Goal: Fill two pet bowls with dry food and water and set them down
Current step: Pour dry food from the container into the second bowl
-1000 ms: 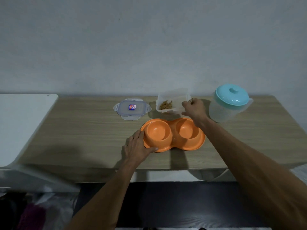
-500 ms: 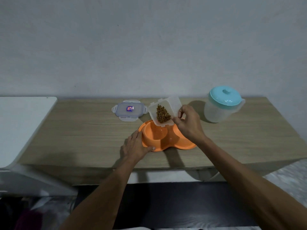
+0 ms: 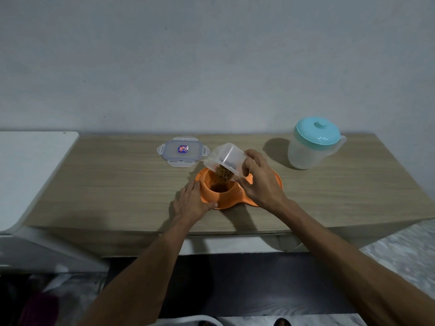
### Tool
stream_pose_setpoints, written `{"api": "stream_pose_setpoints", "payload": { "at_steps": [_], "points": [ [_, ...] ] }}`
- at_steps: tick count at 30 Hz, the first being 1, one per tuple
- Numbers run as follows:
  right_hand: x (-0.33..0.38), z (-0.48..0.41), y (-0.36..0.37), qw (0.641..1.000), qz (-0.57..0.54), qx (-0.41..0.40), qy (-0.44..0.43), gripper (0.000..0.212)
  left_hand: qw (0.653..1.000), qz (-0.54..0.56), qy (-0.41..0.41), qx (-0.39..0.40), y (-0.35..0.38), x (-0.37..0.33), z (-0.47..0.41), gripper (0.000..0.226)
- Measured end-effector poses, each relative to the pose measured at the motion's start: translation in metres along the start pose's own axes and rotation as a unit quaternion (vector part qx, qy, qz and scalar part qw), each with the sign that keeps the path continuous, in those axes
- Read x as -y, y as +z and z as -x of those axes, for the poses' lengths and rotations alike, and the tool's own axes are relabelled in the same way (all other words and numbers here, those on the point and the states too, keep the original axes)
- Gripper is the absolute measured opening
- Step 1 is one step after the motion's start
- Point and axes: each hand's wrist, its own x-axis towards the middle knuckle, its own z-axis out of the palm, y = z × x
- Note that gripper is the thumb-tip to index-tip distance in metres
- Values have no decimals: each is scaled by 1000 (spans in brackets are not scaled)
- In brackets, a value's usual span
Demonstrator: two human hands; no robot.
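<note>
Kibble step under way: right hand (image 3: 261,182) gripped the tilted tub (image 3: 224,158), food (image 3: 222,177) falling into the left bowl (image 3: 217,187) near the worktop's (image 3: 117,184) front edge, left hand (image 3: 190,202) flat, steadying its rim; next, probably, water from the jug (image 3: 313,144) at the back right.

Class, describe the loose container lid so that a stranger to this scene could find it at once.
Start at the wooden table against the wall. Toward its back edge, left of the tipped clear container, the lid lies flat. It alone is a clear rectangle with four snap flaps and a small sticker in the middle.
</note>
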Motion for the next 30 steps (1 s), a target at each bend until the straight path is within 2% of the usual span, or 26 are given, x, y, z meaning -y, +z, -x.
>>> {"api": "stream_pose_setpoints", "payload": {
  "at_steps": [13,18,22,24,27,30],
  "points": [
    [2,1,-3,982,103,29,-155,30,1000,-15,-15,12,-2,-2,-1,98],
    [0,0,-2,980,107,41,-165,36,1000,-6,-14,14,-3,-4,0,102],
    [-8,-14,-2,999,23,-20,-30,31,1000,16,14,-5,-1,-2,0,94],
    [-11,-30,-3,995,-49,-75,51,32,1000,20,15,-10,0,-1,0,93],
    [-19,-62,0,964,-134,-111,199,34,1000,19,11,-11,2,1,-1,91],
    [-38,-92,15,904,-236,-124,334,29,1000,16,3,-12,4,1,0,93]
  ]
}}
